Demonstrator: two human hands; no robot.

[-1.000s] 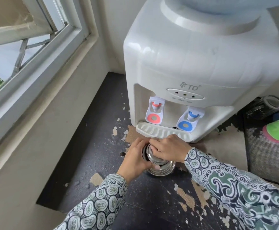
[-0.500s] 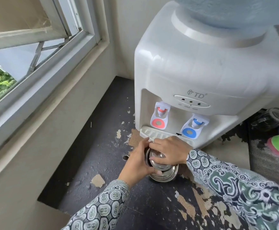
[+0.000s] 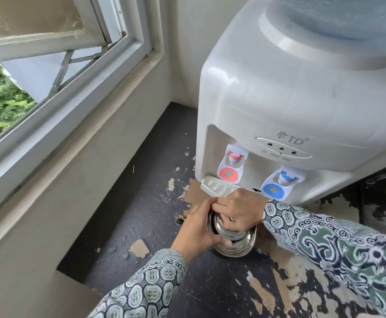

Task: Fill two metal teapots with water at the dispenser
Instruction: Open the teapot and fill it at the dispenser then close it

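**Here, both hands close on a metal teapot below the dispenser taps**

Here the metal teapot (image 3: 233, 243) stands on the dark, flaking bench (image 3: 141, 214), just in front of the drip tray (image 3: 217, 188). The left hand (image 3: 196, 230) wraps its side, fingers (image 3: 219, 239) curled around the body. The right hand (image 3: 240, 210) sits on top, its fingers (image 3: 231, 226) closed over the lid (image 3: 227, 231), which looks slightly tilted. Just beyond the right knuckles hangs the blue tap (image 3: 281, 183); the red tap (image 3: 232, 165) lies past the left fingertips. Both belong to the white water dispenser (image 3: 302, 99). Well away on the left-hand side runs the window frame (image 3: 72, 88). Patterned sleeves (image 3: 325, 244) cover both arms.
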